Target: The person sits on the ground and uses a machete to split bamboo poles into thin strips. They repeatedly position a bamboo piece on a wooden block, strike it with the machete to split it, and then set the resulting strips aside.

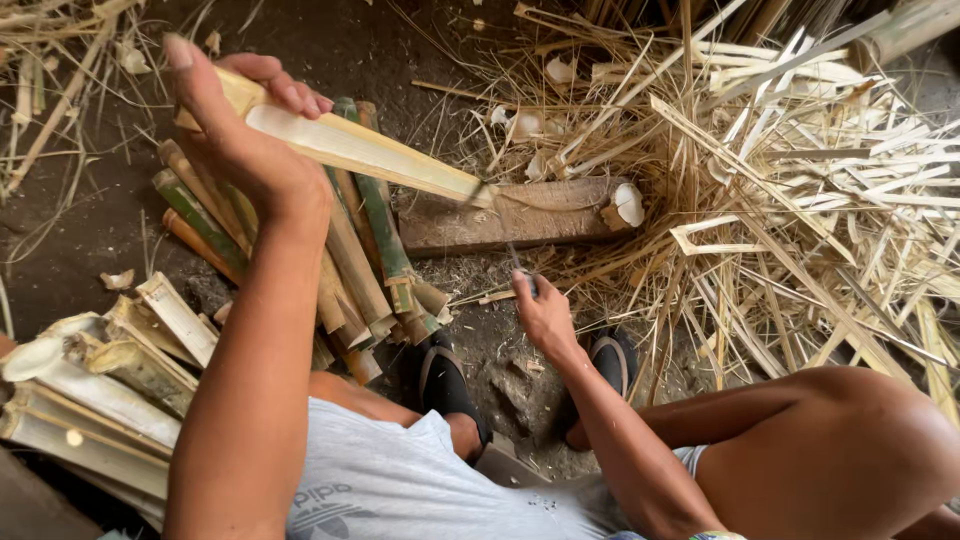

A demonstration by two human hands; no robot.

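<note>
Firmly, left hand [235, 135] grips bamboo split [360, 150]; right hand [540, 315] clutches blade [497, 222].

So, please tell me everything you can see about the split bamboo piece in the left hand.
The split bamboo piece is a long half-section, pale cream on its inner face with a yellowish skin along the edge. The left hand grips its upper end, fingers wrapped over it. It slants down to the right, its lower end resting on the wooden block, where a thin blade appears to meet it.
</note>
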